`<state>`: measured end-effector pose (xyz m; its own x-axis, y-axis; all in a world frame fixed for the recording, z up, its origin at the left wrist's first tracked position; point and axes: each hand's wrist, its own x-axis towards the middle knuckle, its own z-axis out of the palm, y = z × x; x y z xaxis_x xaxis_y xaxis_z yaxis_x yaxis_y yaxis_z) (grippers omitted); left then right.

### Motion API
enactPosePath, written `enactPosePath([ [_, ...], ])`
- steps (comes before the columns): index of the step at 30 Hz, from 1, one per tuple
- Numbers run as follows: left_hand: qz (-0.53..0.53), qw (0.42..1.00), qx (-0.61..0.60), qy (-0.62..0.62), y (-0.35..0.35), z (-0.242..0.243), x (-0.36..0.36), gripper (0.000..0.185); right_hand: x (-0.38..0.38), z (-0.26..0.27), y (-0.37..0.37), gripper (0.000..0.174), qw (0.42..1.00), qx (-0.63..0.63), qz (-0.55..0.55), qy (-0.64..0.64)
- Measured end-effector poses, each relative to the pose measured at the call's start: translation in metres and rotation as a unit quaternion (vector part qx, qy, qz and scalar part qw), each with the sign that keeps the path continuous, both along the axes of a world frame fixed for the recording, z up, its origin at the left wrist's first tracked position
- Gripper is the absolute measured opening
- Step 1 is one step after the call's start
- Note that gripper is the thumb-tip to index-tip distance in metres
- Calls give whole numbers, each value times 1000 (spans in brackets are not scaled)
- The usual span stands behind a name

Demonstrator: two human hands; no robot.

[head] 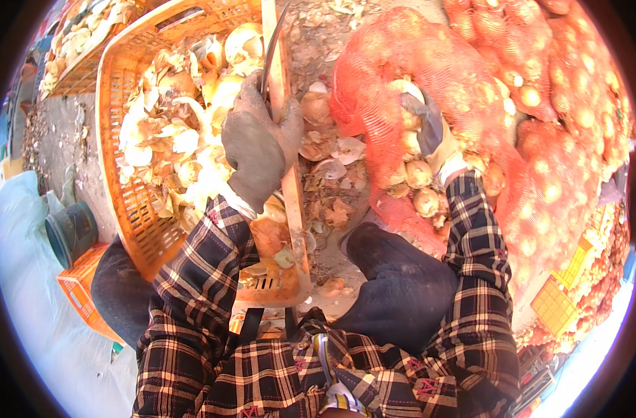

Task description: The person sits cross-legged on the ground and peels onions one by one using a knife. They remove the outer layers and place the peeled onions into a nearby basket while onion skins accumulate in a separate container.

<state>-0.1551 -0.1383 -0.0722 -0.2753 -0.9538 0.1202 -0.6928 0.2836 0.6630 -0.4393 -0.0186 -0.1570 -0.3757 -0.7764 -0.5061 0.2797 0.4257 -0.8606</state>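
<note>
My left hand (260,136), in a grey glove, is closed on a knife (274,47) whose dark blade points away from me. It is over the right side of an orange plastic crate (109,157) filled with onion skins (164,130) and some onions. A gloved right hand, my right hand (432,128), reaches into the opening of a red mesh sack (370,68) and has its fingers on a pale onion (408,90). More onions (418,173) lie in the sack's opening below that hand.
Full red mesh sacks (553,177) of onions stand at the right. Loose skins (339,211) litter the ground between crate and sack. Another crate (80,78) of skins is at the upper left. A dark bucket-like container (72,232) and an orange crate (85,287) stand at the left.
</note>
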Motion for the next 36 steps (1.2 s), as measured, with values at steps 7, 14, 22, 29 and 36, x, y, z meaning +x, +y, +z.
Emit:
enactPosePath([
  [7, 11, 993, 36, -107, -4, -1, -2, 56, 8, 78, 95, 49, 988, -74, -96, -96],
  [14, -34, 992, 32, -113, -10, 12, 4, 51, 86, 204, 139, 54, 951, -207, 50, 224],
  [22, -101, 970, 186, 116, 50, 84, 106, 45, 232, 221, 113, 38, 973, -108, -175, -101],
  [29, -91, 897, 368, 227, 151, 106, 174, 49, 279, 196, 101, 43, 985, -73, -153, -35],
  [36, -62, 935, 283, 206, 172, 77, 154, 41, 279, 179, 99, 44, 987, -61, -123, 88],
])
